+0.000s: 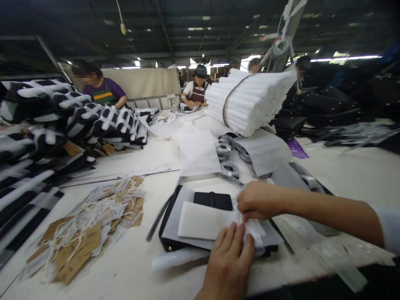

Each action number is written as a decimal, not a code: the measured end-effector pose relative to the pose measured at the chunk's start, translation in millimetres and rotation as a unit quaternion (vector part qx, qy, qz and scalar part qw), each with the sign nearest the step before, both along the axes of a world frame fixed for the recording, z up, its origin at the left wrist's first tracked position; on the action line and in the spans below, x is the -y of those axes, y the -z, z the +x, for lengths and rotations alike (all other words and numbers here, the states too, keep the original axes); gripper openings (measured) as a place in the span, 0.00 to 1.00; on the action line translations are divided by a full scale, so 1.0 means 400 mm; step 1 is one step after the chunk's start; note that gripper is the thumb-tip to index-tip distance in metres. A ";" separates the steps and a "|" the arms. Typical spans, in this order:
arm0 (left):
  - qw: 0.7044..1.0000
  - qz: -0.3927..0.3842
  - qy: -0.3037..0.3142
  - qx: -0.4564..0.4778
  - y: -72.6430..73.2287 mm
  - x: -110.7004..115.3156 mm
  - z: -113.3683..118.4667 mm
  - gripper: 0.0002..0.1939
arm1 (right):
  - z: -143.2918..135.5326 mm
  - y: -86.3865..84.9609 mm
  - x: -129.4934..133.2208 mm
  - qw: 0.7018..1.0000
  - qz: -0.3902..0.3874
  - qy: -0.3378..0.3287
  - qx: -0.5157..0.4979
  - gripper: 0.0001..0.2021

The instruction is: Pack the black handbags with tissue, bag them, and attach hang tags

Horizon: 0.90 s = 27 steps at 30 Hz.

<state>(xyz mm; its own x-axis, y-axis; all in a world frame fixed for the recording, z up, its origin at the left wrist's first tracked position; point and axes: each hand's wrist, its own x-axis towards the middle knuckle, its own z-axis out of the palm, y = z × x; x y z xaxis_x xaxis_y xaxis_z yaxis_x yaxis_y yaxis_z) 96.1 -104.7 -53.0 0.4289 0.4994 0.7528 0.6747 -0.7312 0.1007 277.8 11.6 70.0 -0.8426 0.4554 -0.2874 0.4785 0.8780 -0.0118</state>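
Observation:
A black bag [169,236] lies flat in front of me, with grey-white tissue paper [185,200] spread over it. On the paper rest a folded white foam sheet [206,220] and a black strap piece with a loop [213,200]. My left hand [229,258] lies with fingers stretched out over the near edge of the foam. Just beyond it, my right hand [258,200] is closed in a pinch at the foam's right end, beside crumpled translucent wrapping [254,231]. What its fingertips grip is hidden. A white foam roll [178,258] sticks out under the bag's near edge.
Brown paper tags with strings [84,241] lie heaped at left, below stacked wrapped black bags [106,121]. A strapped bundle of white foam rolls [246,100] and grey coiled straps [229,168] stand beyond. Several people sit across the table [150,158].

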 end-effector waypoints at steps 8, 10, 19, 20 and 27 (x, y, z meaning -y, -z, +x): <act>1.000 -0.021 0.000 0.003 -0.028 0.000 -0.003 0.20 | -0.066 0.006 -0.045 0.993 -0.028 0.003 0.112 0.04; 1.000 -0.014 0.004 -0.013 -0.026 -0.002 -0.003 0.22 | -0.078 0.003 -0.049 0.992 -0.029 0.008 0.119 0.02; 1.000 0.012 -0.004 0.025 -0.009 -0.008 0.006 0.23 | -0.121 0.005 -0.099 0.982 -0.032 0.044 0.180 0.20; 0.999 0.014 -0.006 0.031 -0.008 -0.008 0.008 0.23 | -0.124 0.006 -0.107 0.981 -0.030 0.047 0.184 0.22; 0.996 0.039 -0.021 0.074 0.005 -0.013 0.027 0.22 | -0.094 0.045 -0.165 0.977 -0.101 0.117 0.148 0.23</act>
